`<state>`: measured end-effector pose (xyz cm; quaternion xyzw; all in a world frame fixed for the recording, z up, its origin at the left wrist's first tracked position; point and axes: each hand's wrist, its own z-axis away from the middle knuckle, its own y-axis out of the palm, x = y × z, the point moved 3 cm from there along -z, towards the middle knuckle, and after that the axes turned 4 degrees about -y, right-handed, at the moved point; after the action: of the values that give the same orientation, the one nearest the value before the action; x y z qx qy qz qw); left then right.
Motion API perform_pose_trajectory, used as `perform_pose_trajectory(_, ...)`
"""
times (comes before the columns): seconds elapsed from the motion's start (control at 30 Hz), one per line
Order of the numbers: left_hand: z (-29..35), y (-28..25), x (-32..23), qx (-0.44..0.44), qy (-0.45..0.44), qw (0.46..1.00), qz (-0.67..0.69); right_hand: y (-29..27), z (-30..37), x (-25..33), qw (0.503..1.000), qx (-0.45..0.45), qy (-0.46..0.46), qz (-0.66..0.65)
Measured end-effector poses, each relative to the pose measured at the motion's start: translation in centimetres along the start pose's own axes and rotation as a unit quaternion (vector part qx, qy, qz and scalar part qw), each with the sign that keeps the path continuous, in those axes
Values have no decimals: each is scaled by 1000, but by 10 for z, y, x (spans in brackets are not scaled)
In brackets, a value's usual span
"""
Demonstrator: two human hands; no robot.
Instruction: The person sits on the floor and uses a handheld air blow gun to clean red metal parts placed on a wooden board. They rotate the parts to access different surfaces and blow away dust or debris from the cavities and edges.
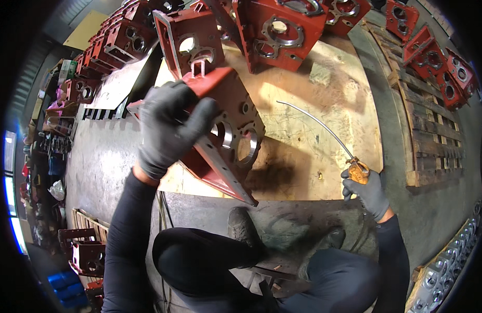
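Observation:
My left hand (170, 122), in a grey glove, rests at the upper left edge of a red cast metal housing (231, 107). Its fingers curl over the rim and the thumb sticks out to the right; the fingertips are partly hidden. The housing stands tilted on a plywood board (324, 86), showing machined round bores in its side. Off to the right, my gloved right hand (370, 194) is closed around an orange air blow gun (358, 171). The gun's long, thin, curved metal tube points up and left over the board, apart from the housing.
More red housings (280, 34) stand along the board's far side, and others line up at the far left. A wooden pallet (434, 125) lies to the right, with housings beyond. Silvery metal parts (444, 271) fill the lower right. My legs straddle the near side.

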<state>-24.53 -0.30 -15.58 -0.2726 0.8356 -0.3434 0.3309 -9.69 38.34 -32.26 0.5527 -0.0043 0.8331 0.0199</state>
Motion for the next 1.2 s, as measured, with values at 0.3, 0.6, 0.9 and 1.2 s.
perform_pose_trajectory(0.3, -14, -42, 101, -22, -125, 989, 75, -36, -94, -96, 997, 33, 44, -55)
perform_pose_trajectory(0.6, -10, -50, 131, -26, -128, 989, 73, -48, -111, -129, 994, -13, 59, -94)
perform_pose_trajectory(0.9, -15, -37, 130, -78, -121, 985, 97, -50, -113, -133, 993, -32, 62, -91)
perform_pose_trajectory(1.2, -13, -35, 133, -104, -64, 990, 76, -45, -112, -128, 993, -76, 74, -54)
